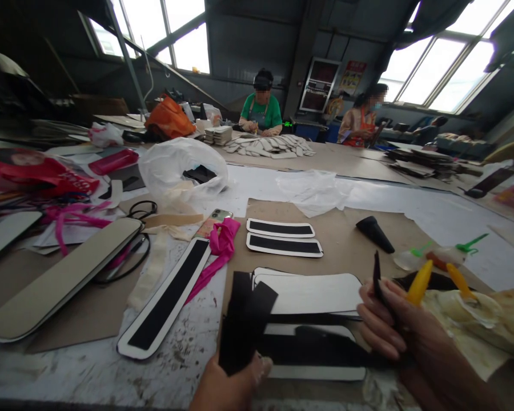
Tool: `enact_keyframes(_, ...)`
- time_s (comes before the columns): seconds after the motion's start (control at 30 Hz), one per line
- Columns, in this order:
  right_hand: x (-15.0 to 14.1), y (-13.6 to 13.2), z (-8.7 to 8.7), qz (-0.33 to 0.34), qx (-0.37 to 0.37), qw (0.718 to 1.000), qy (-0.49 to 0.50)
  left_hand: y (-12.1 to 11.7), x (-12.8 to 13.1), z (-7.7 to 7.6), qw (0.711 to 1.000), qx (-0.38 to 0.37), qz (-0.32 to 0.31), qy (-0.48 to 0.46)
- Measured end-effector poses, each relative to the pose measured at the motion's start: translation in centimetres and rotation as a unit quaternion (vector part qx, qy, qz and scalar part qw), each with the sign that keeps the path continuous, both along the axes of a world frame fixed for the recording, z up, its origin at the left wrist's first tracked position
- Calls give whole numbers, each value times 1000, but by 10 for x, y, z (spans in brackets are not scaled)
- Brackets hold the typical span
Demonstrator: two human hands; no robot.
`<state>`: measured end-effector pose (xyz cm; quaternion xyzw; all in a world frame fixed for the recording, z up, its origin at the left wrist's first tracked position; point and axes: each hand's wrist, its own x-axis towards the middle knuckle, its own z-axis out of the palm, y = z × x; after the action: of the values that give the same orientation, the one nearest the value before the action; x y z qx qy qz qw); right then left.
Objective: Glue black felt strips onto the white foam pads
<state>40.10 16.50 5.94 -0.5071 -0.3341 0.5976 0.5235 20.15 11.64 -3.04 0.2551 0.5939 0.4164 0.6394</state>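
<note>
My left hand (233,379), low in the middle, is closed around several black strips (244,314) that stand up from its grip. To the right, my right hand (394,328) pinches a thin black strip (377,279); a blurred black length also runs leftward from beneath this hand. Between and below them lies a white panel (317,372) with rounded corners, partly covered by black material. Just beyond is a small stack of white panels (312,291). Two white panels (282,245) bearing black strips lie farther off. A longer panel (167,297) with a black strip rests at the left.
Bottles with yellow nozzles (460,279) stand beside my right hand. A black cone (374,234) lies beyond. Left are a phone (214,221), pink cloth (223,237), a long beige panel (68,274) and a plastic bag (163,171). Co-workers (261,111) stand across the tables.
</note>
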Motion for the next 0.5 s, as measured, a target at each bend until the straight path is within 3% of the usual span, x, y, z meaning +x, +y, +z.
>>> enact_keyframes(0.07,8,10,5,92,-32,987,-130,11,-10,3,998,5,55,24)
enact_keyframes(0.2,0,41,-7,255,0,887,-384,40,-19,17,998,13,55,14)
enact_keyframes(0.3,-19,63,-21,338,39,836,-430,56,-16,22,998,39,7,55)
enact_keyframes(0.5,-43,85,-32,390,32,802,-452,67,-12,18,995,15,-38,86)
